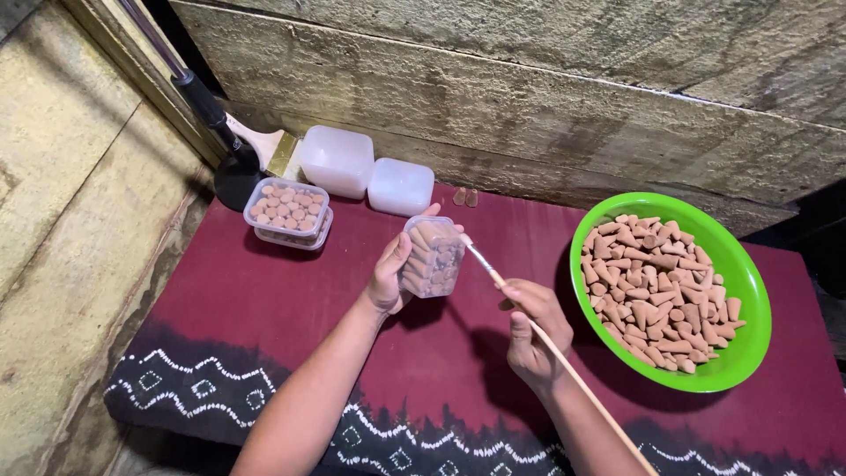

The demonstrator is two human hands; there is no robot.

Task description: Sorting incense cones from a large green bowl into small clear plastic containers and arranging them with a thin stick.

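Note:
My left hand (390, 275) holds a small clear plastic container (434, 256) tilted on its side above the maroon cloth; it is filled with brown cone-shaped pieces. My right hand (534, 331) grips a long thin wooden-handled brush (520, 308), whose tip touches the container's open end. A bright green bowl (747, 291) heaped with several brown cones (656, 286) sits to the right of my right hand.
A filled clear container (288, 211) rests at the back left beside two white plastic tubs (337, 159) (400, 185). A wide paintbrush (264, 141) and a black-handled tool (211, 115) lean in the corner. Two loose cones (465, 197) lie by the wooden wall.

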